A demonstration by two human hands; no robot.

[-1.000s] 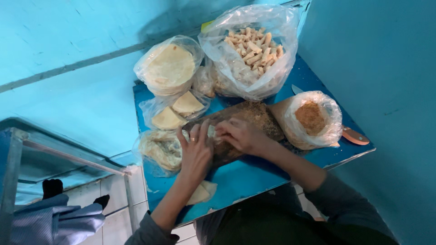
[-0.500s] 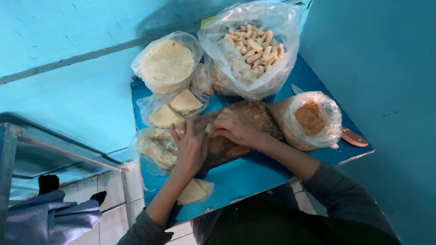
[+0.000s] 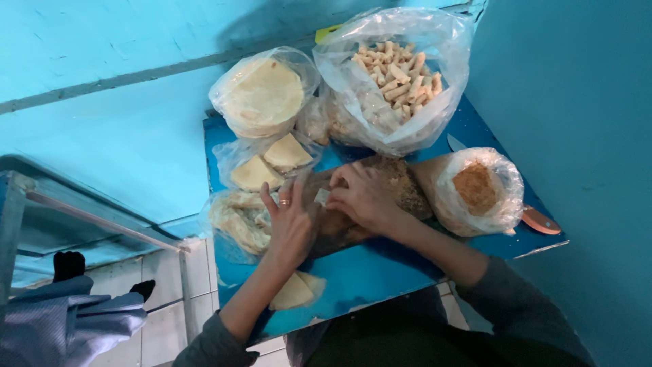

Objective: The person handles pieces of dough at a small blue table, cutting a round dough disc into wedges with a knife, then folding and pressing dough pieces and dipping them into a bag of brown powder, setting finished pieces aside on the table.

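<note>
My left hand, with a ring on one finger, rests flat on a brown wooden board on the blue table. My right hand lies beside it, fingers curled over a small pale piece of pastry wrapper that both hands pinch between them. A bag of triangular wrapper pieces sits just beyond my left hand. A bag of crumpled wrappers lies to its left. Near the table's front edge lies a loose triangular wrapper.
A bag of round flat wrappers and a big bag of rolled pastry sticks stand at the back. A bag of brown filling sits at the right, with a knife behind it. Blue walls close in; a metal-framed shelf stands left.
Both hands stayed on the board, working the small wrapper piece; my left hand has flattened and my right fingers have curled over the piece. The camera view shifted slightly.
</note>
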